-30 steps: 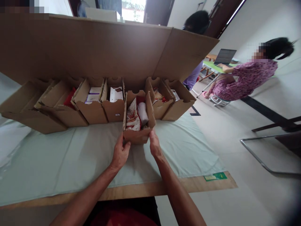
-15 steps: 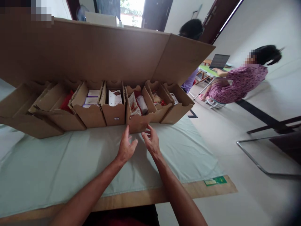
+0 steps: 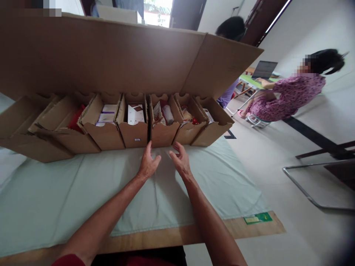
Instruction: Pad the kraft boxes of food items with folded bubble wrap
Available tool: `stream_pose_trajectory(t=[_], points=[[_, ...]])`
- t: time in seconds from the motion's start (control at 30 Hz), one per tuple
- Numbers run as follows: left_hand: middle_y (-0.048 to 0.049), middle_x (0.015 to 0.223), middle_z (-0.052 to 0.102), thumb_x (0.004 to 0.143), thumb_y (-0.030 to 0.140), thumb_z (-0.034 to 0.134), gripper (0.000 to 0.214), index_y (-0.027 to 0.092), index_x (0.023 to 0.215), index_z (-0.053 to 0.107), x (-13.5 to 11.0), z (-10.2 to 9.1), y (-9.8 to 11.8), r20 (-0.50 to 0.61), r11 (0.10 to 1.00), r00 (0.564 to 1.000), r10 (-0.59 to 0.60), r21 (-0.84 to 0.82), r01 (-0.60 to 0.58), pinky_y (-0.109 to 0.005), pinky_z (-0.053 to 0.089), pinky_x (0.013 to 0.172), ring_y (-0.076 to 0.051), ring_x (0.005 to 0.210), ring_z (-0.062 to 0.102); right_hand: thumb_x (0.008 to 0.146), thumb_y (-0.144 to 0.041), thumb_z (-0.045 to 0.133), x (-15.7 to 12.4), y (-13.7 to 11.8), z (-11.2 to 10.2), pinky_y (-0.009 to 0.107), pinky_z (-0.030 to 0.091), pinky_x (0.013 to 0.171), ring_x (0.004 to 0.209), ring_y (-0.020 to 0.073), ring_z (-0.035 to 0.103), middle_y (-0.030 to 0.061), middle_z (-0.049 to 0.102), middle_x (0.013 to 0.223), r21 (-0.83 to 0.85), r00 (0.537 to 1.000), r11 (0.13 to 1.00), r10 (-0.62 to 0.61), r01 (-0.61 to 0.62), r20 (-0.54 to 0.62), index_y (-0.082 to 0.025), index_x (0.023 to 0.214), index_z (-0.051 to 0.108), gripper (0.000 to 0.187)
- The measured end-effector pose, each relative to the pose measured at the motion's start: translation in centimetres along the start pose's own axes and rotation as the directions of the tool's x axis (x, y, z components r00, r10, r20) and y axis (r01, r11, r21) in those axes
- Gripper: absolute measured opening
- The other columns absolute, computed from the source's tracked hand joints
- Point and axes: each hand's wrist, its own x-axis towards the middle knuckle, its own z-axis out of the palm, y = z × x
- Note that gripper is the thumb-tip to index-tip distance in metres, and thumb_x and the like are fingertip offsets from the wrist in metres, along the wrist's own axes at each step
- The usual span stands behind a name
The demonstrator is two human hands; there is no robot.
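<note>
**A:** Your left hand point(image 3: 148, 166) and right hand point(image 3: 181, 163) are both open and empty, fingers spread, with neither grip closed on anything. Your left fingertips reach the foot of the row, at the seam by the middle carton point(image 3: 163, 133); your right hand floats just short of it, apart from the cardboard.

**B:** Where does that carton sit?

**A:** On the worktop point(image 3: 83, 192), slotted into a row of open cartons, its front face level with the carton of white boxes point(image 3: 135, 129) on its left and the next carton point(image 3: 188, 129) on its right. The sides touch, so the row props itself, and the big cardboard sheet point(image 3: 111, 55) behind it backs the whole line. You face the fronts, so the open tops tilt toward you and the contents show.

**B:** What's in the middle one?

**A:** A red-and-white printed packet point(image 3: 156, 115) and a pale wrapped roll point(image 3: 168, 113), standing on end. I can't read the print, and their lower parts are sunk behind the front wall.

**B:** Anything else you can't make out?

**A:** The leftmost cartons point(image 3: 36, 136) show only something red point(image 3: 74, 120); the rest of their insides are hidden by flaps. The sheet blocks most of the room behind. To your right a seated person point(image 3: 283, 98) works at a laptop point(image 3: 264, 69), and another person's head point(image 3: 231, 27) shows above the sheet.
</note>
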Motion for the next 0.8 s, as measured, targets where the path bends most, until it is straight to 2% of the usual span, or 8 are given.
stream_pose_trajectory(t=[0.1, 0.17, 0.27, 0.33, 0.4, 0.53, 0.67, 0.8], points=[[-0.0164, 0.151, 0.052, 0.079, 0.018, 0.064, 0.075, 0.021, 0.151, 0.043, -2.2, -1.0, 0.5, -0.009, 0.999, 1.000, -0.016, 0.029, 0.016, -0.053, 0.047, 0.110, -0.033, 0.139, 0.051, 0.086, -0.046, 0.061, -0.5, -2.8, -0.3, 0.035, 0.057, 0.073, 0.096, 0.0245, 0.070, 0.0142, 0.072, 0.115, -0.084, 0.997, 0.994, -0.066, 0.069, 0.039, -0.019, 0.122, 0.066, 0.045], [-0.0161, 0.149, 0.054, 0.081, 0.017, 0.063, 0.070, 0.022, 0.149, 0.046, -4.5, -1.9, 1.1, -0.002, 0.999, 1.000, -0.026, 0.040, 0.026, -0.051, 0.048, 0.108, -0.032, 0.136, 0.053, 0.090, -0.039, 0.056, -0.5, -5.4, 0.7, 0.034, 0.055, 0.074, 0.086, 0.0209, 0.068, 0.0101, 0.075, 0.103, -0.138, 0.983, 0.975, -0.165, 0.175, 0.080, -0.021, 0.113, 0.070, 0.033], [-0.0149, 0.146, 0.057, 0.083, 0.018, 0.062, 0.059, 0.022, 0.141, 0.054, -8.4, -3.5, 1.7, 0.018, 0.998, 0.999, -0.039, 0.049, 0.038, -0.050, 0.051, 0.106, -0.030, 0.132, 0.057, 0.093, -0.033, 0.052, 0.7, -9.7, 3.6, 0.032, 0.054, 0.077, 0.078, 0.0183, 0.067, 0.0051, 0.074, 0.094, -0.210, 0.942, 0.925, -0.281, 0.316, 0.182, -0.022, 0.125, 0.067, 0.037], [-0.0133, 0.142, 0.060, 0.083, 0.018, 0.062, 0.049, 0.023, 0.132, 0.063, -10.7, -4.6, 1.9, 0.027, 0.997, 0.999, -0.042, 0.068, 0.040, -0.049, 0.050, 0.106, -0.029, 0.130, 0.058, 0.093, -0.029, 0.054, 2.4, -12.3, 6.0, 0.034, 0.052, 0.079, 0.074, 0.0193, 0.066, 0.0027, 0.073, 0.086, -0.317, 0.921, 0.880, -0.271, 0.354, 0.279, -0.023, 0.142, 0.057, 0.050], [-0.0123, 0.137, 0.063, 0.082, 0.018, 0.061, 0.040, 0.023, 0.122, 0.069, -12.4, -5.9, 1.8, 0.028, 0.994, 0.998, -0.048, 0.102, 0.045, -0.050, 0.049, 0.108, -0.029, 0.129, 0.059, 0.091, -0.024, 0.058, 4.3, -14.2, 8.2, 0.037, 0.051, 0.080, 0.076, 0.0226, 0.067, 0.0040, 0.074, 0.083, -0.476, 0.918, 0.803, -0.212, 0.359, 0.335, -0.021, 0.146, 0.054, 0.056], [-0.0119, 0.133, 0.066, 0.083, 0.020, 0.059, 0.034, 0.023, 0.114, 0.073, -14.1, -8.6, 2.0, 0.002, 0.988, 0.997, -0.074, 0.138, 0.073, -0.048, 0.051, 0.105, -0.027, 0.123, 0.062, 0.090, -0.020, 0.059, 6.2, -15.9, 10.1, 0.038, 0.050, 0.078, 0.081, 0.0266, 0.067, 0.0095, 0.074, 0.084, -0.643, 0.933, 0.685, -0.165, 0.342, 0.319, -0.020, 0.112, 0.072, 0.027], [-0.0111, 0.132, 0.066, 0.086, 0.027, 0.061, 0.034, 0.023, 0.118, 0.071, -14.9, -11.1, 2.4, -0.078, 0.988, 0.991, -0.104, 0.102, 0.112, -0.045, 0.053, 0.100, -0.027, 0.118, 0.064, 0.089, -0.023, 0.059, 2.5, -16.7, 7.7, 0.032, 0.047, 0.070, 0.071, 0.0222, 0.065, 0.0048, 0.073, 0.076, -0.573, 0.907, 0.711, -0.248, 0.409, 0.340, -0.023, 0.094, 0.073, 0.015], [-0.0128, 0.131, 0.067, 0.090, 0.035, 0.061, 0.041, 0.022, 0.128, 0.064, -15.6, -13.1, 2.7, -0.207, 0.978, 0.957, -0.204, 0.000, 0.209, -0.045, 0.053, 0.099, -0.026, 0.115, 0.065, 0.091, -0.032, 0.057, -5.3, -17.5, 1.1, 0.030, 0.046, 0.062, 0.059, 0.0177, 0.060, 0.0006, 0.069, 0.068, -0.430, 0.887, 0.794, -0.284, 0.430, 0.364, -0.025, 0.092, 0.072, 0.016]])
